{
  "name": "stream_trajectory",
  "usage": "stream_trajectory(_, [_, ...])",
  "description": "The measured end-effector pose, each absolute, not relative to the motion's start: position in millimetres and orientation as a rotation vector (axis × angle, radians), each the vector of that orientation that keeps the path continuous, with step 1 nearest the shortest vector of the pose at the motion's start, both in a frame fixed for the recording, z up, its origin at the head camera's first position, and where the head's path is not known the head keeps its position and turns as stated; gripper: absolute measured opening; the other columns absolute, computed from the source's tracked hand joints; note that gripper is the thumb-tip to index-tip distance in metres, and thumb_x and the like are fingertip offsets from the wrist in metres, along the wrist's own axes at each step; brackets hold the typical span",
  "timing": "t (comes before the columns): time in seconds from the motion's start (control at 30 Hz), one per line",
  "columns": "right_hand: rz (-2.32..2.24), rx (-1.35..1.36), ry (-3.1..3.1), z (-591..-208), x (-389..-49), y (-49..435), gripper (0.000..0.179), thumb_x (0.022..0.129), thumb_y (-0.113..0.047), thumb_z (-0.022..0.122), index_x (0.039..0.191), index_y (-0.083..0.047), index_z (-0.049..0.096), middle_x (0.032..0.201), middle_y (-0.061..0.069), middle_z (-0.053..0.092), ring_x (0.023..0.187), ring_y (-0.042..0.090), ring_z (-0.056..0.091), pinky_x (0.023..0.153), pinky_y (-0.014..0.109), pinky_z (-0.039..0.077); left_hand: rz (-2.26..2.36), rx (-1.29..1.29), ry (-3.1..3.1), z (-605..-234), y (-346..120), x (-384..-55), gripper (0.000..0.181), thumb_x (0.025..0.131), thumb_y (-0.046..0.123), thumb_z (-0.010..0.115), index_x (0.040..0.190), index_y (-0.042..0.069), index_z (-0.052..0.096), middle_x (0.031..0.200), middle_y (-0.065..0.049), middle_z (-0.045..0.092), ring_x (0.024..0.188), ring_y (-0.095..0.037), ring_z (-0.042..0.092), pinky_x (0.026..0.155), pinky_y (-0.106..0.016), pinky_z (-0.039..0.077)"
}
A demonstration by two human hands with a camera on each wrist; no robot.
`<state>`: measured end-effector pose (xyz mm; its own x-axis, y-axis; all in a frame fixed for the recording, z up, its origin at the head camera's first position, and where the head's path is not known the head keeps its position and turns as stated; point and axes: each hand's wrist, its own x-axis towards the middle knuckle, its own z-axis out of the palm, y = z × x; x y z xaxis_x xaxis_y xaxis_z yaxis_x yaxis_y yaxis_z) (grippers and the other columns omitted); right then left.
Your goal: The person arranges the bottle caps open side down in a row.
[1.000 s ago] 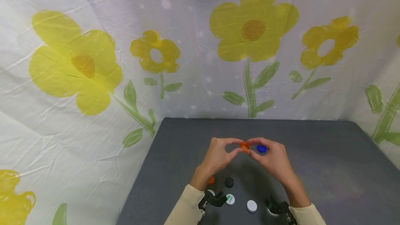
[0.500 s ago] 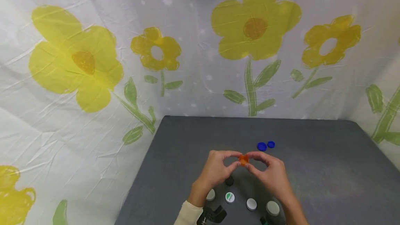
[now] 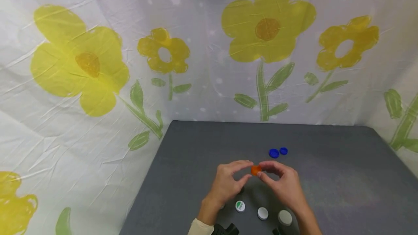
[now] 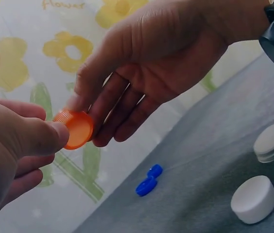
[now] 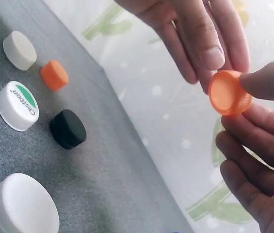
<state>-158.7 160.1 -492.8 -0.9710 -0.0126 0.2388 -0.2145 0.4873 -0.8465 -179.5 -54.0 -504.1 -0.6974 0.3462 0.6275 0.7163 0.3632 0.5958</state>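
An orange bottle cap [image 3: 256,170] is up off the dark table, between my two hands. My right hand [image 3: 285,181] pinches it with thumb and forefinger, as the right wrist view shows at the cap's edge [image 5: 222,92]. On the cap's other side is my left hand [image 3: 226,180], thumb and forefinger spread apart, their tips close to it. From the left wrist, my left thumb [image 4: 40,138] overlaps the orange cap [image 4: 82,129], whose hollow inside faces that camera. The other fingers of both hands hang loosely, holding nothing.
Two blue caps [image 3: 274,153] lie beyond the hands. Nearer me are a white cap with green print [image 3: 240,206], a plain white cap [image 3: 262,213] and a larger pale one [image 3: 285,217]. The right wrist view adds a black cap [image 5: 68,128] and another orange cap [image 5: 54,75].
Both hands have come nearer to me with the orange cap, uncovering the blue caps. In the last half second my left fingertips have parted from the cap, while the right hand keeps it.
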Motion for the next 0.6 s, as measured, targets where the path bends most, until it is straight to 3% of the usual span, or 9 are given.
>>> stream_trajectory(0.17, [1.624, 0.2, -2.53, -494.0, -156.9, 159.9, 0.021, 0.099, -0.022, 0.084, 0.117, -0.011, 0.081, 0.107, -0.002, 0.083, 0.099, 0.007, 0.078, 0.095, 0.027, 0.061, -1.329, -0.924, -2.225, -508.9, -51.8, -177.6, 0.028, 0.089, 0.002, 0.09, 0.116, 0.005, 0.084, 0.117, -0.007, 0.084, 0.112, -0.02, 0.081, 0.1, -0.028, 0.062])
stream_trajectory(0.3, [1.625, 0.21, -2.482, -495.8, -155.3, 159.2, 0.017, 0.101, -0.019, 0.081, 0.116, -0.012, 0.081, 0.107, -0.002, 0.083, 0.099, 0.003, 0.076, 0.095, 0.02, 0.058, -1.388, -0.863, -2.243, -510.5, -49.3, -176.3, 0.023, 0.092, 0.006, 0.088, 0.115, 0.006, 0.084, 0.113, -0.006, 0.085, 0.108, -0.017, 0.081, 0.096, -0.03, 0.064])
stream_trajectory(0.47, [1.571, 0.266, -2.347, -497.5, -154.5, 159.0, 0.023, 0.094, -0.009, 0.087, 0.117, -0.014, 0.081, 0.113, -0.002, 0.083, 0.107, 0.0, 0.073, 0.099, 0.009, 0.051, -1.709, -0.646, -2.302, -509.4, -49.1, -174.5, 0.023, 0.096, 0.014, 0.086, 0.118, 0.009, 0.085, 0.114, -0.004, 0.085, 0.108, -0.013, 0.08, 0.098, -0.034, 0.064])
stream_trajectory(0.6, [1.537, 0.433, -2.241, -498.9, -154.4, 158.3, 0.04, 0.085, 0.003, 0.091, 0.119, -0.015, 0.081, 0.116, 0.001, 0.083, 0.113, 0.002, 0.073, 0.102, 0.008, 0.05, -2.102, -0.446, -2.284, -506.3, -51.9, -174.1, 0.024, 0.098, 0.015, 0.083, 0.12, 0.005, 0.083, 0.114, -0.012, 0.084, 0.103, -0.014, 0.081, 0.095, -0.029, 0.064])
